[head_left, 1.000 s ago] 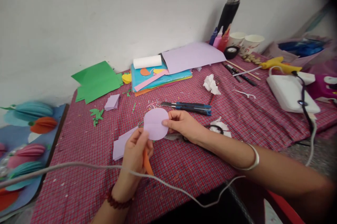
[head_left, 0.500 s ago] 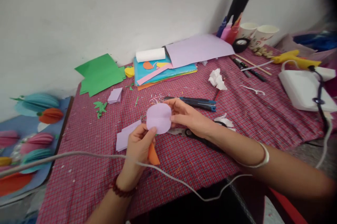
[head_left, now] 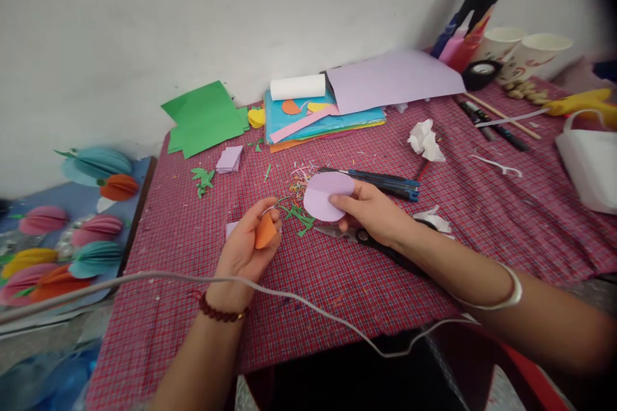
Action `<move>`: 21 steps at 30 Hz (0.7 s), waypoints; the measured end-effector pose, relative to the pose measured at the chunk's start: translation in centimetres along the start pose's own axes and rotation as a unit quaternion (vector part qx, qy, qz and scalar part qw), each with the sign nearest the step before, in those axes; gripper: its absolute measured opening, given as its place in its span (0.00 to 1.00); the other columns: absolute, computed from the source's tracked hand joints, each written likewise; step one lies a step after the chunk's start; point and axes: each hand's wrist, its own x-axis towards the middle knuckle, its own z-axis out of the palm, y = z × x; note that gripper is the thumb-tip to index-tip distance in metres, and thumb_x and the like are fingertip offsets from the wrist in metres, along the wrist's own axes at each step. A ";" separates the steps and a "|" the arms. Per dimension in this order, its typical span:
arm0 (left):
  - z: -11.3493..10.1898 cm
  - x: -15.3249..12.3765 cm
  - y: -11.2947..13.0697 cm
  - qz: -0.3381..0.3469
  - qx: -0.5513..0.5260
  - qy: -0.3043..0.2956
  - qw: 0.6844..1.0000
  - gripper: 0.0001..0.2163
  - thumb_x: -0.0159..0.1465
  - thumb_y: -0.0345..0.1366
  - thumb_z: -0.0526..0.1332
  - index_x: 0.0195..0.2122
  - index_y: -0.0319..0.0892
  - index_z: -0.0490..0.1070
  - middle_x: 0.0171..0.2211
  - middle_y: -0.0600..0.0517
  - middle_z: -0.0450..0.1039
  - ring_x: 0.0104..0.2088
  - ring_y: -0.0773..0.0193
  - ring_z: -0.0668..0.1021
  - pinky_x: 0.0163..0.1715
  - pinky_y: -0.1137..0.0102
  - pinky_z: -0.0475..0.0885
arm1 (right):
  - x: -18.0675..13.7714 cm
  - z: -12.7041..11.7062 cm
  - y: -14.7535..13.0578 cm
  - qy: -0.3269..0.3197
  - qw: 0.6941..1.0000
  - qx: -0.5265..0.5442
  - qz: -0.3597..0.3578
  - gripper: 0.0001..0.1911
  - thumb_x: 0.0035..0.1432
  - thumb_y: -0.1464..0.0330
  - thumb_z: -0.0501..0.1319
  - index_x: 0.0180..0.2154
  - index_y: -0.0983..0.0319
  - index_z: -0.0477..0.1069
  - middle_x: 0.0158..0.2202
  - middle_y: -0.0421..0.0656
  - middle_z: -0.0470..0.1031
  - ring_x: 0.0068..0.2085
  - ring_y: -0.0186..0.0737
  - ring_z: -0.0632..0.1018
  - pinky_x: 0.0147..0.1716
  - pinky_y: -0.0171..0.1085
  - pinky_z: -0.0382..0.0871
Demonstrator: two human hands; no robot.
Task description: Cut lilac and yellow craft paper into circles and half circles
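Observation:
My right hand [head_left: 373, 211] pinches a rounded lilac paper cutout [head_left: 324, 196] at its right edge, above the middle of the table. A faint crease runs across the cutout. To its left, my left hand [head_left: 250, 240] is palm up with its fingers curled around a piece of orange paper [head_left: 265, 231]. A stack of lilac paper [head_left: 231, 228] is mostly hidden behind that hand. Scissors [head_left: 369, 240] lie under my right hand and wrist, their blades pointing left. Green paper scraps [head_left: 301, 219] lie between the hands.
Behind are green sheets [head_left: 205, 118], a blue paper pack [head_left: 289, 128] and a large lilac sheet [head_left: 395, 83]. A blue-black cutter [head_left: 385, 182] and crumpled tissue [head_left: 427, 141] lie right. A white cord [head_left: 289, 298] crosses in front. Paper ornaments [head_left: 96, 166] fill a board at left.
My left hand has let go of the lilac cutout and turned palm up, showing the orange paper. My right hand keeps the cutout, now apart from the left. The view has shifted left.

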 end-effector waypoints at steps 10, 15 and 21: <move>-2.0 1.7 4.0 0.276 0.144 0.070 0.948 0.10 0.47 0.21 0.64 0.29 0.39 0.73 0.27 0.54 0.72 0.29 0.72 0.74 0.33 0.77 0.71 | -0.5 0.1 -0.7 -0.003 0.999 -0.047 -0.027 0.09 0.55 0.72 0.56 0.40 0.61 0.66 0.23 0.35 0.70 0.14 0.25 0.65 0.11 0.25 0.55; -4.4 6.3 8.2 0.299 0.180 0.166 0.922 0.13 0.42 0.15 0.57 0.25 0.38 0.68 0.25 0.55 0.69 0.27 0.72 0.73 0.33 0.75 0.69 | -0.7 0.2 -1.1 0.006 0.999 -0.041 -0.028 0.06 0.55 0.71 0.55 0.36 0.63 0.68 0.21 0.35 0.69 0.14 0.24 0.65 0.11 0.24 0.54; -4.0 9.8 9.0 0.282 0.212 0.171 0.920 0.16 0.39 0.14 0.54 0.27 0.38 0.66 0.27 0.53 0.70 0.27 0.70 0.74 0.33 0.72 0.70 | -0.7 0.5 -0.7 -0.015 1.000 0.002 -0.006 0.06 0.53 0.73 0.52 0.32 0.63 0.67 0.20 0.35 0.69 0.14 0.25 0.66 0.12 0.24 0.54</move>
